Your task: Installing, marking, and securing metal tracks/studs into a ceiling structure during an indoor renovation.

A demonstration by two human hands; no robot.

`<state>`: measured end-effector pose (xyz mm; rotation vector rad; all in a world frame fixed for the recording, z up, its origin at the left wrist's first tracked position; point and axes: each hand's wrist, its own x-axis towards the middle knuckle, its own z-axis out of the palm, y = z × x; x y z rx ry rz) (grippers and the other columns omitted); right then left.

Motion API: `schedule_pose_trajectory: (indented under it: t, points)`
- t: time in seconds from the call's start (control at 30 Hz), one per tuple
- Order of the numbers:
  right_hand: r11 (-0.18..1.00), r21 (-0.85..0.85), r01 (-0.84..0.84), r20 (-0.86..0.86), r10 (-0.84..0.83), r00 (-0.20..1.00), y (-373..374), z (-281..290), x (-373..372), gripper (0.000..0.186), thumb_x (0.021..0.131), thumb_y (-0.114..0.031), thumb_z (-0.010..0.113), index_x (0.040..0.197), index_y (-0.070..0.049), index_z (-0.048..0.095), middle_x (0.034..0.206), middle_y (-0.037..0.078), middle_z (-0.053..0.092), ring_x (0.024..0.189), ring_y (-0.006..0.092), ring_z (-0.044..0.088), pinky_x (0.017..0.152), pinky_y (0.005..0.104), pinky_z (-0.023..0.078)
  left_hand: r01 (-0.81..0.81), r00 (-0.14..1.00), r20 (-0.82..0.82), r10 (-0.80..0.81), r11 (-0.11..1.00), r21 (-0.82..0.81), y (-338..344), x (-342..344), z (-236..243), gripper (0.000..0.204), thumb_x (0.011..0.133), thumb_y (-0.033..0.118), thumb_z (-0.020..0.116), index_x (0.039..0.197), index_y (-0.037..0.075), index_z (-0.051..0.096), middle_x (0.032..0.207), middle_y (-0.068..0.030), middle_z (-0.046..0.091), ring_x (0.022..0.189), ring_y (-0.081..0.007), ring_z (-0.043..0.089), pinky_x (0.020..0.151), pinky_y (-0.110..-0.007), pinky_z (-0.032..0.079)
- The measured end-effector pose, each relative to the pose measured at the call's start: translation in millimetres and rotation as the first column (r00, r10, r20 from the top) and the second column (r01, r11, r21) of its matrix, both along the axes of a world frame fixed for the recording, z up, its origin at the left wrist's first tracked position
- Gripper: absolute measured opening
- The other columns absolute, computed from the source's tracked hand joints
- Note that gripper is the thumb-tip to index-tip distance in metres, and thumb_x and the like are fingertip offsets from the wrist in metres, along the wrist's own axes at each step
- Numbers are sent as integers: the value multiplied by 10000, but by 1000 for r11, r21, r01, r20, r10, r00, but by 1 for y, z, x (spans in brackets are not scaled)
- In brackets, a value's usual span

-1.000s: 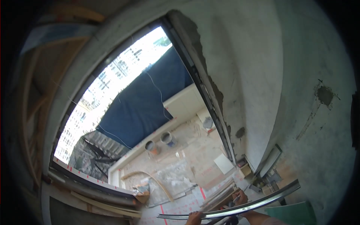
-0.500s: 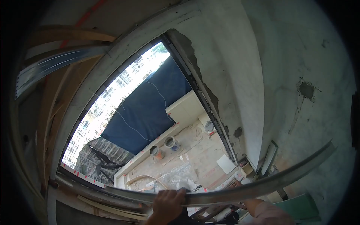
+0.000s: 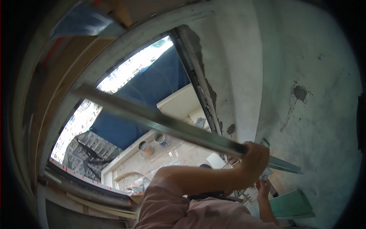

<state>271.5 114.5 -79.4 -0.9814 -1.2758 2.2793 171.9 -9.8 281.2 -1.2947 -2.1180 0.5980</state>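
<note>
Gripping a long metal channel (image 3: 171, 124), the left hand (image 3: 256, 161) is wrapped round it nearer the right end, most of its length slanting up leftward from the fist; below the channel are the right hand (image 3: 263, 187), whose grip I cannot tell, and a green panel (image 3: 291, 204).

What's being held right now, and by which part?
The left grip holds a long metal channel partway along, nearer its lower-right end; whether the right grip holds anything cannot be told.
</note>
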Motion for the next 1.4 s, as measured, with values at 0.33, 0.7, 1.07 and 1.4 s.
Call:
schedule_pose_trajectory:
  t: [0.33,0.7,1.07,1.4]
  points:
    - [723,-690,15,-409,-407,817,46,69,53,571,892,-571,599,1127,-53,550,1140,146,634,1024,292,619,933,422,499,58,971,237,16,952,-300,102,10,-86,255,752,176,652,965,52,718,913,-113,661,852,-298,662,740,-519,498]
    - [483,-803,349,-151,-732,664,125,23,100,662,905,-417,664,1287,47,385,1114,213,598,1022,313,625,900,409,568,431,901,46,-431,902,13,142,17,-117,210,822,215,583,995,110,642,943,-60,626,936,-265,547,905,-509,374]
    - [790,-493,365,-672,-612,418,148,201,91,259,938,-276,646,904,-20,625,1000,107,707,955,231,681,896,356,572,457,871,172,-461,887,66,108,-38,48,75,803,181,643,864,146,668,824,-33,670,830,-212,655,764,-423,405]
    - [805,-473,359,-404,-560,723,214,54,138,565,915,-610,511,1035,-81,672,915,52,716,780,174,676,596,257,554,345,933,120,-340,939,-16,82,-69,90,54,758,145,654,804,163,676,791,-31,682,793,-219,677,763,-440,404]
